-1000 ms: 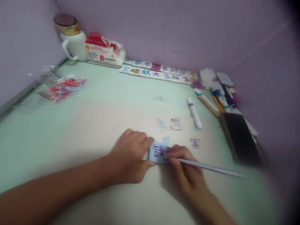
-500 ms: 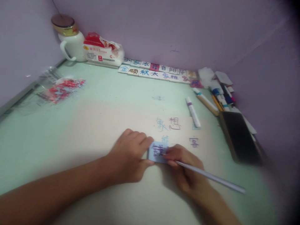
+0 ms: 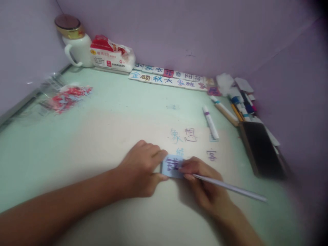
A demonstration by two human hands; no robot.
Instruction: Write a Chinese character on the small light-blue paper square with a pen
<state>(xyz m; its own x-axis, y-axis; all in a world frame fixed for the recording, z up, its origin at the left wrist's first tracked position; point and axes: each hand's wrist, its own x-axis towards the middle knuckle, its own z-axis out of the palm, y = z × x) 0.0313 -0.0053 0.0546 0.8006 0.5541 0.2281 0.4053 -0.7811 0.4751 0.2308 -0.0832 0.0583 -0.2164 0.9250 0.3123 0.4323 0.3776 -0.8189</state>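
Observation:
A small light-blue card [image 3: 166, 172] with a purple character lies over the pale sheet [image 3: 115, 136] on the table. My left hand [image 3: 143, 169] pinches the card's left edge between thumb and fingers. In my right hand [image 3: 205, 181] is a thin light-coloured pen [image 3: 230, 187], its shaft slanting down to the right. The fingertips of that hand rest at the card's right side and hide the pen's tip. Around the card, the sheet shows characters in blue and purple.
Above the right hand lies a white marker [image 3: 210, 122]. A dark phone [image 3: 261, 148] and several pens are at the right. Lettered tiles [image 3: 169, 81], a tissue pack [image 3: 112, 56] and a mug [image 3: 80, 51] line the wall; red and blue scraps [image 3: 70, 97] lie left.
The back end of the pen has tipped slightly upward. Both hands keep nearly the same place on the card, and the view has shifted very slightly.

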